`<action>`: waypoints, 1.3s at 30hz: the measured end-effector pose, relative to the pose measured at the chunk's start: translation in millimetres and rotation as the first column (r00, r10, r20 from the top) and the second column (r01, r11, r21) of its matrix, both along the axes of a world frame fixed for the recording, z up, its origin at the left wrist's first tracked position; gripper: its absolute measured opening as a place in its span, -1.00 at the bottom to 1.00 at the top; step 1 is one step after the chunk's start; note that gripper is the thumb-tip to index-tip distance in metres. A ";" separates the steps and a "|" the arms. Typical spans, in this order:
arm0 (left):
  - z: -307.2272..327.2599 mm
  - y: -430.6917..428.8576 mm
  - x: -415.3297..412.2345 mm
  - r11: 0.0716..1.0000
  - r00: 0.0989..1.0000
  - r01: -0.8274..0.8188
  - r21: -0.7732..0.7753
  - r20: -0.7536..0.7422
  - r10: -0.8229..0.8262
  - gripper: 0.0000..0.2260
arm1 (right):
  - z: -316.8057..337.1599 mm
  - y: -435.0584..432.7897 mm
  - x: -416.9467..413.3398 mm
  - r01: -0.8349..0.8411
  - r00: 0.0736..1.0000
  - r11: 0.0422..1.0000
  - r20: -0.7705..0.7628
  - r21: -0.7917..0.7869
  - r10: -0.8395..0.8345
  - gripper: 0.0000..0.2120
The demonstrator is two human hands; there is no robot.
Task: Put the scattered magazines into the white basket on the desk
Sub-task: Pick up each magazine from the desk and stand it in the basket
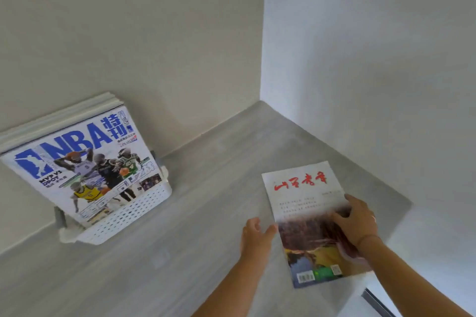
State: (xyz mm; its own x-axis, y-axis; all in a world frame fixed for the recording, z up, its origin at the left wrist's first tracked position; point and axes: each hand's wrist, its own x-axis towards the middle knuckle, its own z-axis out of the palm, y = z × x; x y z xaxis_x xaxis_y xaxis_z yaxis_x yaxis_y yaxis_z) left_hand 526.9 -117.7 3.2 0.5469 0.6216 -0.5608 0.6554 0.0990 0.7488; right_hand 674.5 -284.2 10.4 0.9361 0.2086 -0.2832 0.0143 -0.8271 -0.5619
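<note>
I am reaching both forearms out over the grey desk (195, 213) toward the magazine with the red title (301, 198), which is lying flat, cover up, at the right of the desk, its near right corner close to the desk's right edge. My right hand (356, 224) is lying palm down on the right half of the cover, wrist bent a little, fingers spread and pointing left across the dark landscape picture, thumb stretched toward the far side. It is pressing on the cover rather than pinching it. My left hand (255, 234) is coming in at the magazine's left edge, turned on its side with the fingers loose and slightly curved, holding nothing; the thumb tip is sitting right at the edge (whether it is actually touching the paper, I cannot tell).

Well apart, at the far left against the wall, the white basket (134, 213) is standing on the desk. The NBA magazine (85, 162) is leaning in it, cover facing me and tilted, with several more magazines (59, 116) stacked behind it.
</note>
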 end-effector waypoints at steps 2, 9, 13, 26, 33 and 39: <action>-3.5 -14.5 15.2 1.000 1.000 0.022 -0.009 0.004 -0.022 -0.50 | -2.2 -17.3 0.6 0.025 0.999 1.000 -0.022 0.017 -0.025 -0.36; -12.8 -33.1 53.4 0.939 0.977 -0.177 -0.296 0.062 0.204 -0.64 | -10.6 -41.0 4.0 0.060 0.996 0.990 -0.079 0.127 -0.050 -0.39; -12.6 -34.5 60.9 0.913 0.988 -0.113 -0.392 0.055 0.146 -0.64 | -13.6 -46.5 3.9 0.079 0.992 0.979 -0.110 0.188 -0.059 -0.39; 36.3 18.6 44.1 0.991 0.930 0.132 -0.038 0.351 -0.110 -0.79 | 2.2 -9.9 21.3 0.133 0.923 0.841 -0.374 0.525 0.088 -0.70; 71.4 113.3 -17.0 0.980 0.938 -0.129 0.150 0.339 0.072 -0.79 | 50.6 89.5 15.2 -0.214 0.934 0.790 -0.117 0.574 0.338 -0.81; 110.7 200.6 -101.5 0.841 0.925 -0.339 0.421 0.310 0.217 -0.74 | 97.7 219.5 -15.0 -0.480 0.826 0.639 0.064 0.602 0.560 -0.90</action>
